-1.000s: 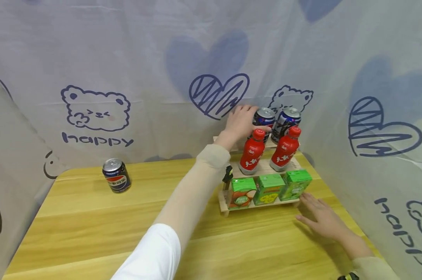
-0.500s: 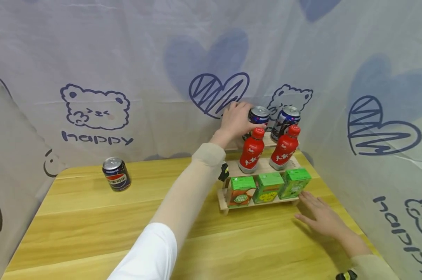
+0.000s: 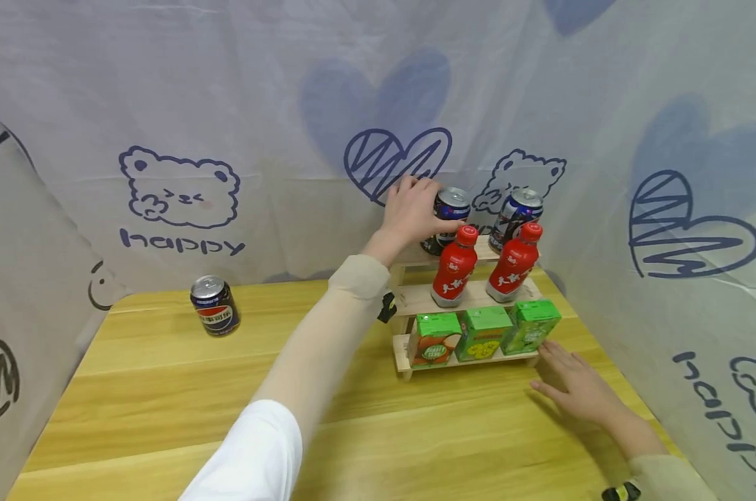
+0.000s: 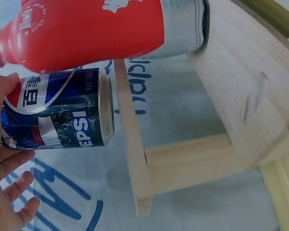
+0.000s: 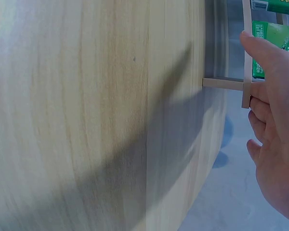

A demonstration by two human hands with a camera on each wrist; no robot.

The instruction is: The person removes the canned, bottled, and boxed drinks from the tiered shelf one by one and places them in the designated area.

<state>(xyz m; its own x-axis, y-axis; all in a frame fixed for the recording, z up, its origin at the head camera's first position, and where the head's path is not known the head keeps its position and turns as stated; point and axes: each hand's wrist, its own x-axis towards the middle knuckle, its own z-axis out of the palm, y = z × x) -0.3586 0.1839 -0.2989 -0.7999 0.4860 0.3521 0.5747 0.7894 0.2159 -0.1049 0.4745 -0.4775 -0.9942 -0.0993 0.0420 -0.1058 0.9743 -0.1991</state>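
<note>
At the top tier of a three-tier wooden rack (image 3: 413, 299), my left hand (image 3: 409, 211) holds a dark blue Pepsi can (image 3: 451, 202) between thumb and fingers. In the left wrist view the can (image 4: 62, 108) has its base close over the top tier's rail, beside a red bottle (image 4: 101, 33). Another can (image 3: 521, 209) stands at the right of that tier. Below are two red bottles, the left one (image 3: 456, 268) partly in front of the held can. My right hand (image 3: 578, 390) has extended fingers at the rack's lower right corner, beside a green box (image 3: 531, 327).
A single Pepsi can (image 3: 215, 306) stands at the table's back left. Two more green boxes, one with a yellow picture (image 3: 486, 335), fill the rack's bottom tier. Patterned cloth (image 3: 278, 104) hangs behind and at the sides of the wooden table (image 3: 184, 396).
My left hand has shifted left along the top tier with the can, widening the gap to the other can. My right hand stays at the rack's corner. The head view shifts slightly.
</note>
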